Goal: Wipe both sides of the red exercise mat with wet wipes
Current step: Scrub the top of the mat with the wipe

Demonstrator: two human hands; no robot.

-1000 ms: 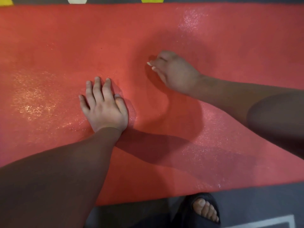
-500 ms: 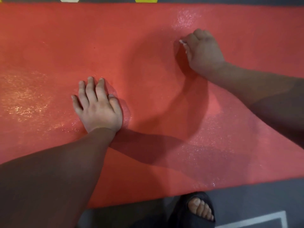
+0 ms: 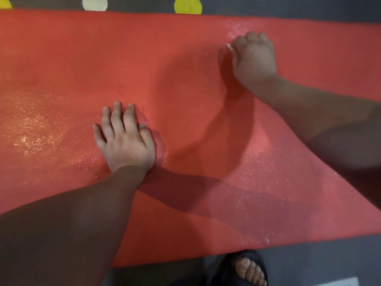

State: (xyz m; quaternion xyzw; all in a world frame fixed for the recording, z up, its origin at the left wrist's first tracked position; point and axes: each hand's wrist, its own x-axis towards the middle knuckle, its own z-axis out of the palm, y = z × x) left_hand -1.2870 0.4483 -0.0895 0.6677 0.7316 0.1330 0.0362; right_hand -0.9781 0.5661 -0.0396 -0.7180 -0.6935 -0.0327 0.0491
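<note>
Red exercise mat lies unrolled flat on a dark grey floor, running left to right and filling most of the view; its far edge and near edge both show, its ends are out of frame. Left hand is palm down on the mat about mid-width, left of centre, fingers straight and slightly spread, pointing to the far side and pressing flat, holding nothing. Its forearm comes in from the near left corner and throws a shadow to the right across the mat. Right hand is further away and to the right, close to the mat's far edge, knuckles up, fingers curled into a fist against the surface. A small white scrap of wet wipe sticks out at the left side of that fist; the rest of the wipe is hidden under the hand. The hands are well apart. Wet sheen on the mat: a glittery patch left of the left hand, another on the near right part, and a small one just beside the right hand on its far side. Beyond the far edge the floor has round spots, a yellow dot and a cream dot to its left. At the near edge, right of centre, bare toes in a dark slipper stand on the floor, just off the mat.
</note>
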